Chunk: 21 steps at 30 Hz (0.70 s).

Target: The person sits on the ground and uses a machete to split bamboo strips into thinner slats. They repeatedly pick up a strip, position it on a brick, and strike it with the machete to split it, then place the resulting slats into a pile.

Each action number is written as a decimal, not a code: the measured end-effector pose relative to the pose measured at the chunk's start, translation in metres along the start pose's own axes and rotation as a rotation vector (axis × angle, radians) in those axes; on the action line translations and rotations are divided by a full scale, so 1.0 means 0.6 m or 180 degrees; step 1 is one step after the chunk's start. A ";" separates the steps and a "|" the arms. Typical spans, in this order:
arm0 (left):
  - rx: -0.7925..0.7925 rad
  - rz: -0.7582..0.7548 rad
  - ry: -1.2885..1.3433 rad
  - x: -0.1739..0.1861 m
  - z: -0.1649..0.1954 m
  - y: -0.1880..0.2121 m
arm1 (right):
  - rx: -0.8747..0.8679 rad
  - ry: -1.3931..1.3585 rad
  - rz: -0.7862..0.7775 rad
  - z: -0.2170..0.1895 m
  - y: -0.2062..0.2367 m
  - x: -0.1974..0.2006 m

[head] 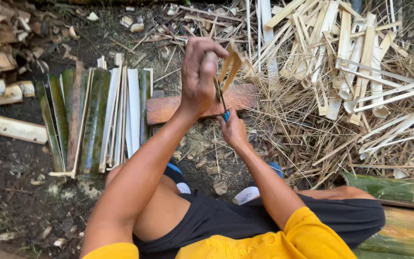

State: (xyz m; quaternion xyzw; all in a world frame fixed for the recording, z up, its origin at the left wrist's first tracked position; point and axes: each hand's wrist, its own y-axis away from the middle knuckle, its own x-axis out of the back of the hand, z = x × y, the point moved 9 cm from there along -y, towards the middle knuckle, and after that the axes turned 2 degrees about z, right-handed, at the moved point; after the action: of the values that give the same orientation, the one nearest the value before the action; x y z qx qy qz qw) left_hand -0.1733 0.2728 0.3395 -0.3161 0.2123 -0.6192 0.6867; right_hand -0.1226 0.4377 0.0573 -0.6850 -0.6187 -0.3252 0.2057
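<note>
A thin bamboo strip point(230, 64) was gripped in the left hand point(198, 76), whose fingers were clenched round its near end, and it was held up tilted above a reddish wooden block point(168, 108) on the ground. The strip was seen to be split into two slats at its far end. A knife with a blue handle point(222, 104) was grasped in the right hand point(233, 130), with the fingers curled tight round the handle and the blade set against the strip just below the left hand. A row of green and pale bamboo slats point(97, 120) was laid flat to the left, and a heap of pale offcuts and shavings point(341, 81) was spread to the right.
</note>
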 end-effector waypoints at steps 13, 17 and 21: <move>-0.0103 0.0701 0.0205 -0.094 -0.041 -0.042 | 0.0170 -0.0106 -0.0159 -0.084 0.060 0.118; 0.0094 0.0614 0.0182 -0.122 -0.043 -0.018 | 0.0334 -0.0267 0.0056 -0.130 0.039 0.201; 0.0155 0.0806 0.0132 -0.117 -0.036 -0.002 | 0.1452 -0.0347 0.0953 -0.150 0.014 0.174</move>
State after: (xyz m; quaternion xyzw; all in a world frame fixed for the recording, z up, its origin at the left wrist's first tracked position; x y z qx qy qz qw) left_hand -0.1989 0.3383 0.3180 -0.2572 0.2497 -0.5389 0.7623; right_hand -0.1292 0.4494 0.1946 -0.7212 -0.5779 -0.1061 0.3668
